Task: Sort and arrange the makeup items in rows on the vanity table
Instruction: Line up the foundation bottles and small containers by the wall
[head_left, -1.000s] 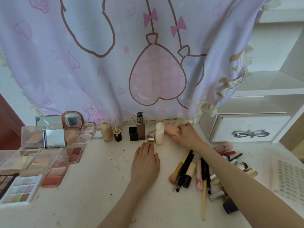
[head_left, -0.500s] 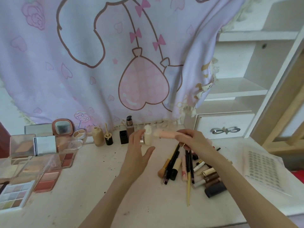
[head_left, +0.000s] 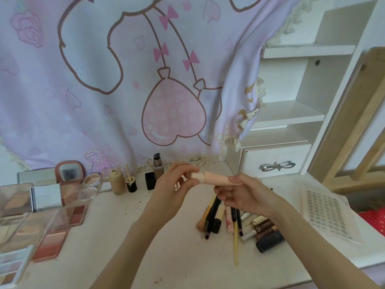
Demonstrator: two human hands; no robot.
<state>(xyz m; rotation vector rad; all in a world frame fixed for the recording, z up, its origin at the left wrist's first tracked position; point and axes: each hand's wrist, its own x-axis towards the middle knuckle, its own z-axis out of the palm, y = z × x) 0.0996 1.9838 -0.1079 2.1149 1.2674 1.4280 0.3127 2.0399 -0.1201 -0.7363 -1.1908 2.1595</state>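
Tube (head_left: 214, 178), pink and lying roughly level, is held in the air above the bench (head_left: 125, 236), between the back row of bottles and the brush pile. The right hand (head_left: 243, 197) grips its flat tail end with fingers curled under and thumb on top; the left hand (head_left: 173, 188) pinches the cap end between thumb and fingertips. Both hands are therefore closed on the tube, and neither touches the bench. The step in hand appears to be passing or checking the tube before it is stood in the row. Behind the hands stand a pump bottle (head_left: 157, 168), a black cap (head_left: 150, 180), a small black jar (head_left: 131, 184) and a beige bottle (head_left: 117, 182), set side by side along the curtain (head_left: 104, 90). To do the step well, keep one hand firmly on the tube until the other has a full hold; a fingertip pinch on a smooth cap may slip. Check that the cap is seated, then stand the tube cap-down at the right end of the row, just beside the last item and not touching it, so the row stays even. Lower it straight down to avoid knocking the pump bottle. The brushes (head_left: 214, 217) and pencils near the right forearm lie loose; keep the arm raised above them while reaching back. Palettes (head_left: 50, 243) on the left are well apart from this move.
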